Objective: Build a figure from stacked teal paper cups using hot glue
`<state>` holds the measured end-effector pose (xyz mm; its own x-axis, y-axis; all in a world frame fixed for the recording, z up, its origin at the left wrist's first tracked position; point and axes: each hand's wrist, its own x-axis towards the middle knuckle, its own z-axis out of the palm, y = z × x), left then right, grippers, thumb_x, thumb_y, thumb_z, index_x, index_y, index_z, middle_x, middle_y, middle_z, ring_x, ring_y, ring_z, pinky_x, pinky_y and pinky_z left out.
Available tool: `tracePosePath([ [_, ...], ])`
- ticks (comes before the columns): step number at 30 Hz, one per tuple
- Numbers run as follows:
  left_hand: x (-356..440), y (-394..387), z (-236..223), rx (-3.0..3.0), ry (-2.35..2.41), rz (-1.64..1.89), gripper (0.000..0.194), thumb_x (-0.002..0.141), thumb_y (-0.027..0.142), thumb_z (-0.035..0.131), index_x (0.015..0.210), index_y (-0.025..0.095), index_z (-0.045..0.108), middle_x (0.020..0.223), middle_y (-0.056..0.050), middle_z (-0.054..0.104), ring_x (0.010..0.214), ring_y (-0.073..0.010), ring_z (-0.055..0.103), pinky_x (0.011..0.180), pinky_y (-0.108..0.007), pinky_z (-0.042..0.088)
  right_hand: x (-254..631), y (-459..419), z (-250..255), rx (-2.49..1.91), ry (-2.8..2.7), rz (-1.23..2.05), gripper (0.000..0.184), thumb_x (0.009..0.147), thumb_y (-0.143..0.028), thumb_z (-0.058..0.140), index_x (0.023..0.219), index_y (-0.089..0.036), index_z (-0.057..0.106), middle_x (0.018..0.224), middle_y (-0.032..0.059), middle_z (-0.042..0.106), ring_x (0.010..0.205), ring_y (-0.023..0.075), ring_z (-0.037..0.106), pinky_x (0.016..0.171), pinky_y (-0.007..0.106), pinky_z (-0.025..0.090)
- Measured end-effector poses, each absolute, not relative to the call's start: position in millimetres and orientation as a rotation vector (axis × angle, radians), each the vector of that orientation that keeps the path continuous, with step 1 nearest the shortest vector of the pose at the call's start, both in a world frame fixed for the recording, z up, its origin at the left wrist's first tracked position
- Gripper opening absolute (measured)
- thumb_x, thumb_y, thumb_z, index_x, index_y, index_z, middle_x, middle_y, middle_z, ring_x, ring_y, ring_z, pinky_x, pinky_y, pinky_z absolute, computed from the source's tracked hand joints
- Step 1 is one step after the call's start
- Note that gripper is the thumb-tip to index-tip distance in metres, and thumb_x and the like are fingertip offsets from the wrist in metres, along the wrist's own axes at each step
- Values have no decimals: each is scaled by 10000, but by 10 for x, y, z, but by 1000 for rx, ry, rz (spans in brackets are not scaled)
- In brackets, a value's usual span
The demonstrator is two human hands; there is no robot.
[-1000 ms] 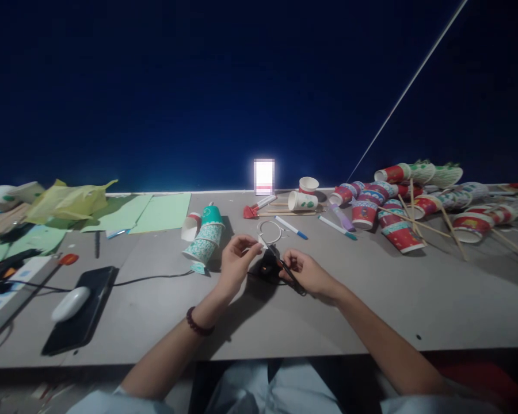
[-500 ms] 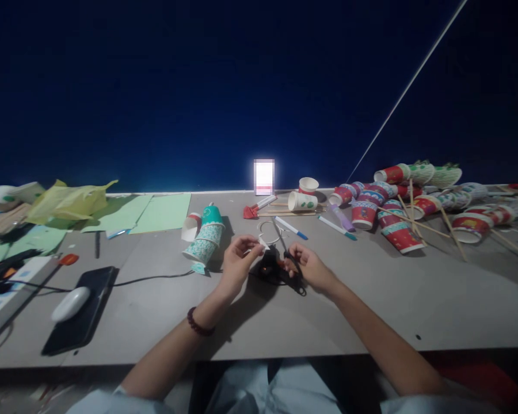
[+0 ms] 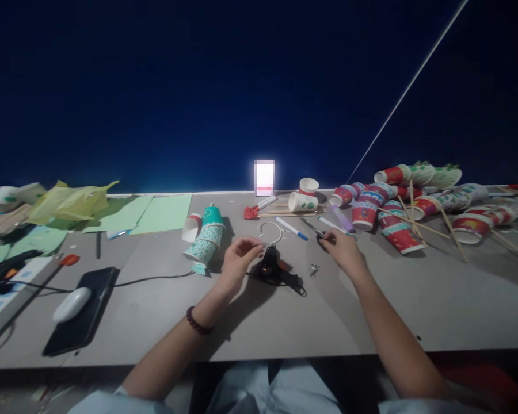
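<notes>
Teal paper-cup stack (image 3: 207, 234) lay on bench (image 3: 371, 316), left of left hand (image 3: 238, 259); likely featherlight, easily crushed. Left grip pinched nearly closed; couldn't tell if it held anything. Black glue gun (image 3: 271, 269) lay on bench between hands; probably stiff, light plastic, best held by handle. Scissors (image 3: 319, 233) right of gun, blades angled away leftward; right hand's (image 3: 345, 253) grip closed on handle loops, proper hold; looked rigid, light, slick-bladed.

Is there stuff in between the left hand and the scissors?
Yes: the black glue gun lies between the left hand and the scissors in the right hand; a blue-capped marker lies there too.
</notes>
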<state>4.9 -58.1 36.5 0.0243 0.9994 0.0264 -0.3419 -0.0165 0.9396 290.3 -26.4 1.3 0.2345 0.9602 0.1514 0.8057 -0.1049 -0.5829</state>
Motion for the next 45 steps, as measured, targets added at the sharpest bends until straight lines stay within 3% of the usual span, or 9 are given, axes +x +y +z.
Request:
tracePosePath([
  [5,-1,-643,404,1570,1018,1521,111,766,273,697,719,184,649,876,-79,690,877,-196,647,786,-331,509,2908,-281,-29,-2005,-1674,265,54,768,-259,623,793,-215,604,771,39,669,724,191,605,616,269,390],
  [11,-57,-678,342,2258,1028,1700,130,778,169,660,695,263,696,732,-19,656,654,-137,588,618,-256,455,2871,-310,39,-2122,-1736,233,40,802,-254,622,809,-215,613,777,50,674,715,195,595,591,265,343],
  [22,-32,-674,331,2265,1108,1585,166,782,287,672,622,255,697,617,-14,576,549,-115,515,529,-226,401,2761,-367,140,-2200,-1798,196,127,843,-211,554,841,-196,680,788,107,685,761,225,618,638,295,363],
  [26,-15,-670,290,2248,1049,1557,93,755,268,702,663,269,718,610,-7,577,537,-107,498,523,-221,384,2631,-408,200,-1927,-1700,230,192,851,-279,519,821,-195,689,845,104,683,817,224,597,717,316,412],
  [28,4,-675,275,2219,1042,1510,88,735,270,723,647,263,711,601,-2,574,524,-104,484,525,-222,383,2488,-460,254,-1694,-1630,420,226,834,-370,540,812,-201,689,826,80,672,771,202,579,698,309,434],
  [32,44,-695,262,2204,980,1428,84,734,263,730,655,251,703,612,0,572,517,-100,470,521,-226,369,2160,-600,328,-1292,-1505,1353,411,764,-576,587,802,-177,682,664,28,614,518,119,484,480,253,379],
  [34,58,-703,256,2226,941,1400,73,764,251,704,692,247,708,629,-1,574,534,-105,489,528,-227,372,2049,-652,321,-1170,-1433,1590,426,722,-585,642,793,-166,663,608,-2,577,480,91,451,453,229,349],
  [38,79,-707,242,2281,872,1344,89,815,238,647,753,242,711,675,-9,592,576,-116,536,551,-226,405,1984,-686,275,-1121,-1370,1681,343,679,-483,736,754,-166,627,552,-46,527,460,63,410,429,197,293],
  [45,81,-721,247,2591,895,1102,190,887,259,531,818,244,707,706,-40,648,603,-127,560,556,-235,421,2022,-674,317,-1158,-1246,1753,340,629,-455,769,675,-170,589,542,-35,548,477,75,448,425,191,310],
])
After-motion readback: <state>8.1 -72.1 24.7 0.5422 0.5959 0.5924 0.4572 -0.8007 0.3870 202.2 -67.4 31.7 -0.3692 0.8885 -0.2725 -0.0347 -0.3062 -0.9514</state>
